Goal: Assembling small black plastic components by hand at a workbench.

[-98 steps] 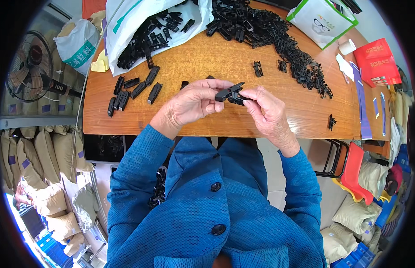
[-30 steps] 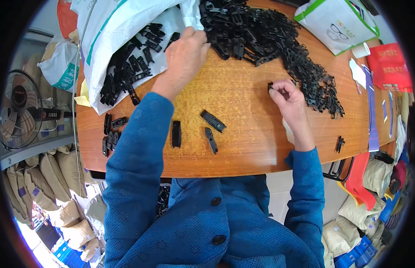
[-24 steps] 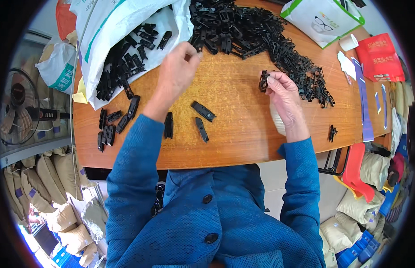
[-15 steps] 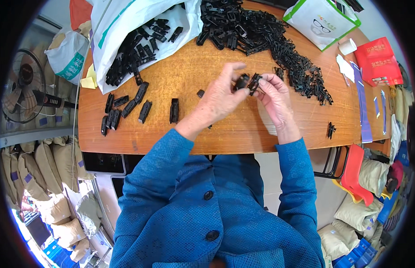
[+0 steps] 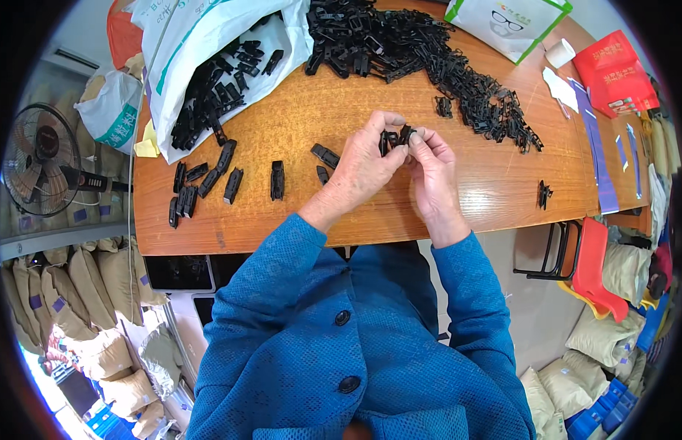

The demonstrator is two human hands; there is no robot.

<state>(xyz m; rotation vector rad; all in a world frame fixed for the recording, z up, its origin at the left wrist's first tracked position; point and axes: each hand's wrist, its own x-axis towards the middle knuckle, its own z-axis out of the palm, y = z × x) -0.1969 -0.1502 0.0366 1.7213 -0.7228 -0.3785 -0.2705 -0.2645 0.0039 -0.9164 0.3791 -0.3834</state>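
Note:
My left hand [image 5: 367,165] and my right hand [image 5: 431,167] meet above the middle of the wooden table [image 5: 488,183]. Together they pinch a small black plastic clip part [image 5: 394,137] between their fingertips. Two loose black clips [image 5: 325,155] lie on the table just left of my left hand. A big heap of black clip pieces [image 5: 422,51] spreads along the far side, trailing down toward the right. Blue sleeves cover both forearms.
A white bag [image 5: 209,66] spilling black clips lies at the far left, with several finished clips [image 5: 209,183] in a row before it. A lone clip [image 5: 543,194] sits near the right edge. A fan [image 5: 40,158], sacks, red packets and a white-green bag surround the table.
My left hand came back from the white bag at the far left to the table's middle. My right hand drew in from the heap, and both now hold one clip part together.

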